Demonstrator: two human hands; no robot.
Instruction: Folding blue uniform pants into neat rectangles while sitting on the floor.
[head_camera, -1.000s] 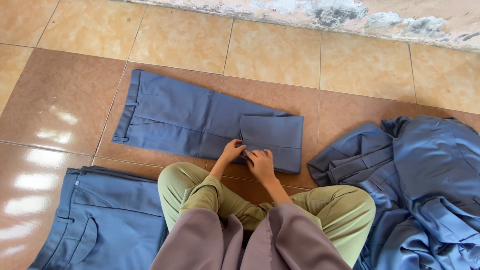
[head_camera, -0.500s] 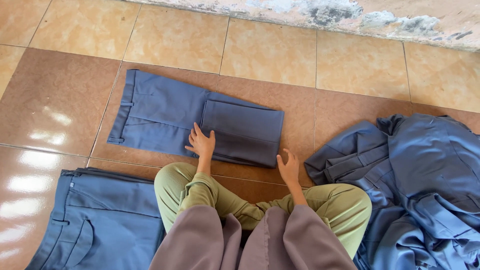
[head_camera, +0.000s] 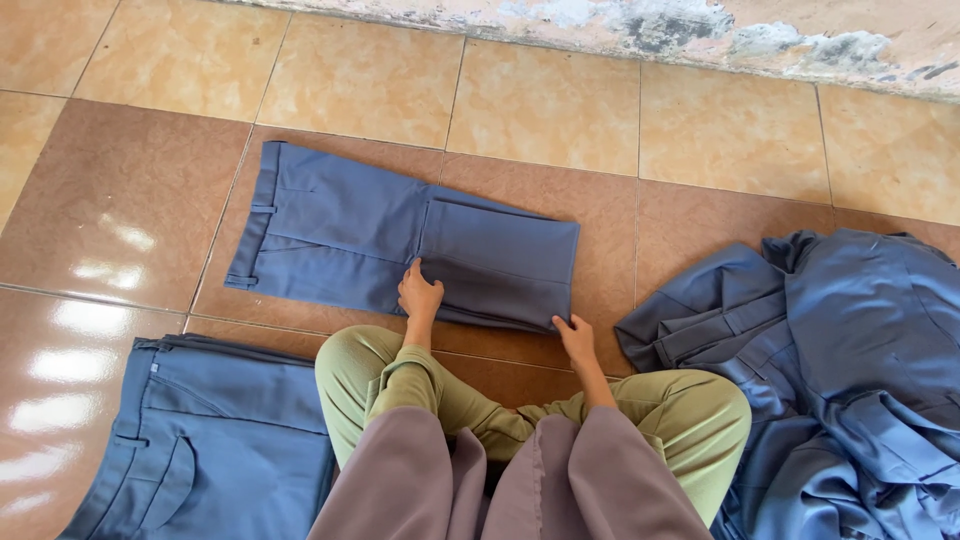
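I see my left hand (head_camera: 419, 296) resting flat on the folded trousers (head_camera: 400, 238), fingers pressed together at the fold's near edge. My right hand (head_camera: 577, 338) pinches the folded part's near right corner. The trousers lie on the tiled floor (head_camera: 540, 110) just beyond my fingertips. A blue pile (head_camera: 850, 370) sits right of my right fingers; another pair (head_camera: 215, 440) lies near left.

No packages, labels, signs or screens in view; only cloth garments on tiled floor, none bearing visible tags.
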